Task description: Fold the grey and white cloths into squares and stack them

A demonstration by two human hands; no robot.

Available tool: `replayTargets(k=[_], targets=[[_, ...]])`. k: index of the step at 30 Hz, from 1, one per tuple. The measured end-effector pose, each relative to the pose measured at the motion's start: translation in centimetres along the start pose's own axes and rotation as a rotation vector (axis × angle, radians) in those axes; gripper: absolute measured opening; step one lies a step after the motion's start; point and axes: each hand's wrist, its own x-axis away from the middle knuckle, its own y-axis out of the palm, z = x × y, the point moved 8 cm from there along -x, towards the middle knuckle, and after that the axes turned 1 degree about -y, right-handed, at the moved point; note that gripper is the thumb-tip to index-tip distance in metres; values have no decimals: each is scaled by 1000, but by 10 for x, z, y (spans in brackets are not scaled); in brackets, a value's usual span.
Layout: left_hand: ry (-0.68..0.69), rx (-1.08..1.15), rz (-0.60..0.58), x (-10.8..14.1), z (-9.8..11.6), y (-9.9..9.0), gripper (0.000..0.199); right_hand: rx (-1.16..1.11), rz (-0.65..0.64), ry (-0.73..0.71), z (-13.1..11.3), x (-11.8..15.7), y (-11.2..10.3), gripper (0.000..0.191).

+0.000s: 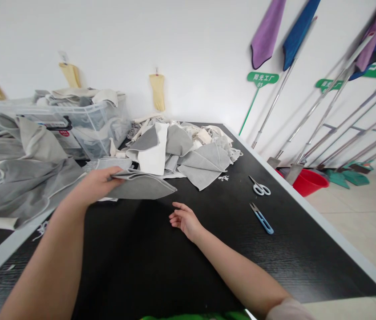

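My left hand (pixel 103 181) grips the near-left edge of a folded grey cloth (pixel 143 186), which it holds just above the black table (pixel 134 249). The cloth's free corner points right. My right hand (pixel 185 220) hovers over the table to the right of that corner, fingers loosely bent and apart, with nothing in them. Behind the held cloth lies a heap of grey and white cloths (pixel 204 160). White-handled scissors (pixel 260 187) and blue thread snips (pixel 261 218) lie on the table to the right of my right hand.
A clear plastic bin (pixel 99 115) full of cloths stands at the back left. More grey cloths (pixel 24 178) are piled in front of it. Yellow gloves (pixel 157 92) hang on the wall. Beyond the table's right edge are a red bucket (pixel 311 182) and several mop poles.
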Motion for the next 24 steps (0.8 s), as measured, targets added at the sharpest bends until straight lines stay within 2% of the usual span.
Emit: replayTargets(k=[3,7,9,11,14,16,17,19,21,24], targets=[[-46,-80,28,-12,-19,-36,36,3,-9,-2,0,0,0,34],[-151,-218,-118,-43,-55,-58,39,31,-24,-17,-1,1,1,27],[-178,-278,-123,-61,-72,-73,39,56,-27,-41,-1,1,2,24],[-225,-340,11,-76,-83,-100,40,92,-41,-67,-1,1,3,22],[-345,-405,315,-80,-89,-147,42,166,-83,-98,1,1,7,21],[-392,-443,404,-75,-91,-159,42,228,-113,-121,2,1,11,20],[-394,-472,393,-73,-94,-155,42,261,-125,-133,2,2,12,20],[-386,-529,289,-68,-107,-126,41,322,-142,-151,3,3,14,20],[-402,-536,133,-57,-130,-77,41,367,-152,-160,2,4,16,21],[-396,-356,-111,-32,-164,13,40,392,-160,-156,1,5,17,20]])
